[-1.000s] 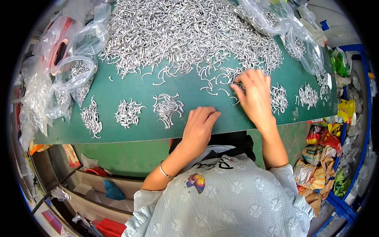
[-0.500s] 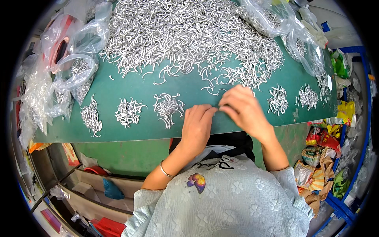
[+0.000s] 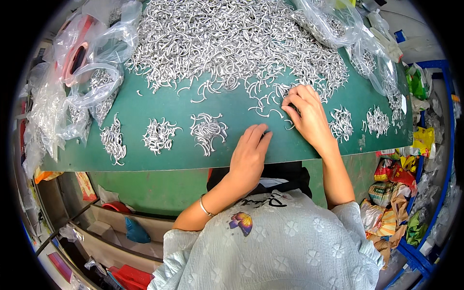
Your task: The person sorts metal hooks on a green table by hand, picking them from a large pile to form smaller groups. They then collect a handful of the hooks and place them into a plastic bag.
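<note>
A large heap of small curved silver metal pieces [image 3: 232,43] covers the far half of the green table [image 3: 193,99]. My right hand [image 3: 309,116] is at the heap's near edge, thumb and forefinger drawn together among loose pieces. Whatever lies between those fingertips is too small to make out. My left hand [image 3: 250,152] rests low over the table near its front edge, fingers stretched out, and no piece shows in it. Left of it sit three small piles, the closest being a pile of curved pieces [image 3: 208,133]. Right of my right hand lies another small pile [image 3: 341,124].
Clear plastic bags [image 3: 99,87] with metal pieces and a pink-handled object [image 3: 75,60] crowd the left side. More bags [image 3: 372,63] stand at the right, beside a further small pile [image 3: 377,121]. A blue shelf frame [image 3: 447,145] with colourful packets flanks the right.
My right hand has moved away from my left, up and to the right to the heap's edge. My left hand has shifted only slightly, its fingers now apart from the right hand's.
</note>
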Demonstrator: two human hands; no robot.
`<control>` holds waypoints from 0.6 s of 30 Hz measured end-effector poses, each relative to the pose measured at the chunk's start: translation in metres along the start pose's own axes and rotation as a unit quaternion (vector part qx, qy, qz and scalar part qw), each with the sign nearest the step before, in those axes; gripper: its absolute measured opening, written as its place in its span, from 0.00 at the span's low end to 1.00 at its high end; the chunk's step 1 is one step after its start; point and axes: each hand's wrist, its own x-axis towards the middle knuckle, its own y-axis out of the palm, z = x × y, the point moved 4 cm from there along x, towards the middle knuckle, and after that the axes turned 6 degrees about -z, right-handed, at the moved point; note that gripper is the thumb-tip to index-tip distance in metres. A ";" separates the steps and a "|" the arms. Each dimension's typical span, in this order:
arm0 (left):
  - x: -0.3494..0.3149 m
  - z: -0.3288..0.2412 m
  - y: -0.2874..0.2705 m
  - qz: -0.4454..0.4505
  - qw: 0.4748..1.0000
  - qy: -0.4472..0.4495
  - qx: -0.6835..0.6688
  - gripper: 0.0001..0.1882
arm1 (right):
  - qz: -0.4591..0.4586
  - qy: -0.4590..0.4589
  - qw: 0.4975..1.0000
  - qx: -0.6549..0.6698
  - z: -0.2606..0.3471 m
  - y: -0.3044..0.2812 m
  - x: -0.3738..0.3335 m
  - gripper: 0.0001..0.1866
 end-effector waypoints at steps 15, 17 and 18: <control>-0.010 0.007 -0.013 -0.011 1.000 0.004 -0.029 0.16 | 0.092 -0.025 0.987 0.126 0.037 0.010 -0.017 0.08; -0.004 -0.002 -0.017 -0.014 0.999 0.008 -0.042 0.15 | 0.011 -0.001 0.994 0.111 0.022 -0.002 -0.007 0.11; -0.002 -0.005 -0.019 -0.015 0.999 0.009 -0.049 0.15 | -0.025 0.018 0.999 0.045 0.018 -0.011 0.001 0.16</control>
